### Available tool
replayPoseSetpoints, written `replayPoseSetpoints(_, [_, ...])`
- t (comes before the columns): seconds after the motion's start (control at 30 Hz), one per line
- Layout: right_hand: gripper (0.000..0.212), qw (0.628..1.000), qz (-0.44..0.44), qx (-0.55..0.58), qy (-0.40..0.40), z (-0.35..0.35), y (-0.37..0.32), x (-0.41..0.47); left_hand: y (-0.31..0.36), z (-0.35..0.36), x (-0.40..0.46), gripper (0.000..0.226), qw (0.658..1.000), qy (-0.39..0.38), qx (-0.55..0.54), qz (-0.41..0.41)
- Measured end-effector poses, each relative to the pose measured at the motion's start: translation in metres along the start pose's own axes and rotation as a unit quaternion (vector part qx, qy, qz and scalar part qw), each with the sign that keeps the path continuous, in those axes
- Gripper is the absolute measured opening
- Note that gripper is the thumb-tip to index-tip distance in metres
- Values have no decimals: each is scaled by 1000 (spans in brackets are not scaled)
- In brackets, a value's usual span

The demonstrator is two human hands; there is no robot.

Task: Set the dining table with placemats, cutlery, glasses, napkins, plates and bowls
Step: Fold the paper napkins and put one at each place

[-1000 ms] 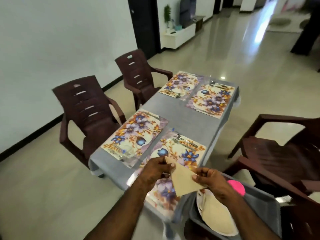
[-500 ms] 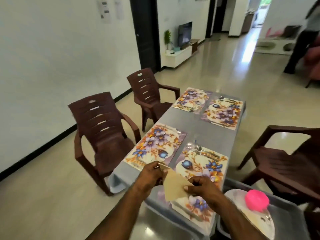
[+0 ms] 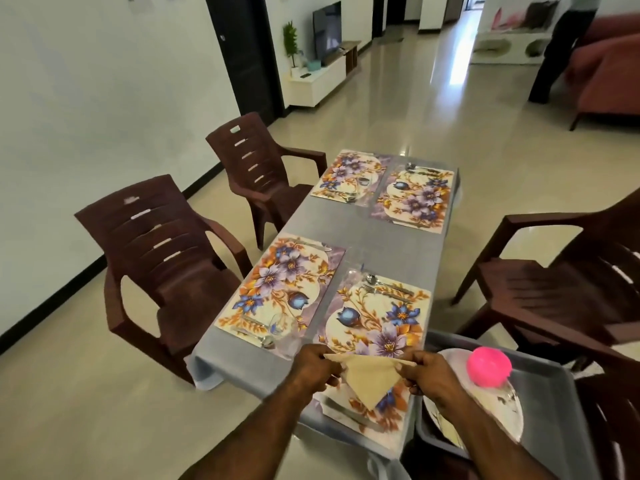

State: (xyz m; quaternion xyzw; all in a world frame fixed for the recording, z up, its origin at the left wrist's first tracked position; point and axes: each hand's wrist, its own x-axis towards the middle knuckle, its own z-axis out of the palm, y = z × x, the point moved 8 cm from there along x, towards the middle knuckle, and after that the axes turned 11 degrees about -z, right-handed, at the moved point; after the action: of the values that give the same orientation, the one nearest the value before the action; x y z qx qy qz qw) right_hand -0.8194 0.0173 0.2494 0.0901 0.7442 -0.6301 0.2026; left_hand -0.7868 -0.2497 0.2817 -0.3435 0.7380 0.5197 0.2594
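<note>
A beige napkin [image 3: 371, 378] folded into a triangle hangs point-down between my hands over the near right placemat [image 3: 377, 327]. My left hand [image 3: 317, 367] pinches its left corner and my right hand [image 3: 427, 374] pinches its right corner. Several floral placemats lie on the grey table [image 3: 346, 233]. A spoon and fork [image 3: 386, 289] rest at the far edge of the near right mat. A clear glass [image 3: 281, 327] stands on the near left placemat [image 3: 277, 289].
A grey tub [image 3: 550, 410] at my right holds plates [image 3: 498, 407] and a pink bowl [image 3: 488, 365]. Brown plastic chairs [image 3: 166, 258] stand on both sides of the table. A person [image 3: 561, 46] stands far back right by a sofa.
My hands moved apart and now stretch the napkin's top edge level. The view has tipped up and shows more of the room.
</note>
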Motion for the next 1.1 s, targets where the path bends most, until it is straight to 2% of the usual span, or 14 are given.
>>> replayPoseSetpoints(0.2, [5, 991, -11, -128, -20, -17, -1, 72, 1, 15, 43, 11, 998, 46, 13, -48])
replayPoseSetpoints(0.37, [11, 958, -48, -274, -68, 0, -1, 127, 0, 10, 85, 3, 993, 106, 27, -46])
replayPoseSetpoints(0.4, [18, 951, -60, -298, -64, 1, 0, 132, 1, 8, 88, 8, 990, 124, 47, -38])
replayPoseSetpoints(0.47, [35, 914, -104, -390, -40, 5, -1, 136, 3, 8, 91, 28, 975, 163, 148, -2])
replayPoseSetpoints(0.53, [47, 842, -177, -510, -16, 12, 0, 133, 8, 17, 89, 47, 927, 201, 306, 77])
replayPoseSetpoints(0.6, [58, 780, -228, -580, -59, 30, 12, 124, 7, 39, 86, 64, 865, 190, 438, 156])
replayPoseSetpoints(0.67, [71, 744, -260, -602, -129, 48, 29, 117, 0, 58, 90, 72, 838, 148, 489, 190])
replayPoseSetpoints(0.73, [77, 713, -286, -612, -190, 62, 40, 110, -7, 70, 95, 79, 829, 106, 511, 202])
replayPoseSetpoints(0.87, [81, 672, -314, -625, -244, 79, 41, 110, -15, 79, 110, 80, 809, 55, 542, 223])
replayPoseSetpoints(0.97, [83, 657, -302, -631, -282, 77, 49, 119, -20, 77, 117, 76, 787, 35, 571, 232])
replayPoseSetpoints(1.1, [71, 647, -294, -633, -308, 70, 55, 116, -31, 72, 118, 77, 791, 39, 567, 226])
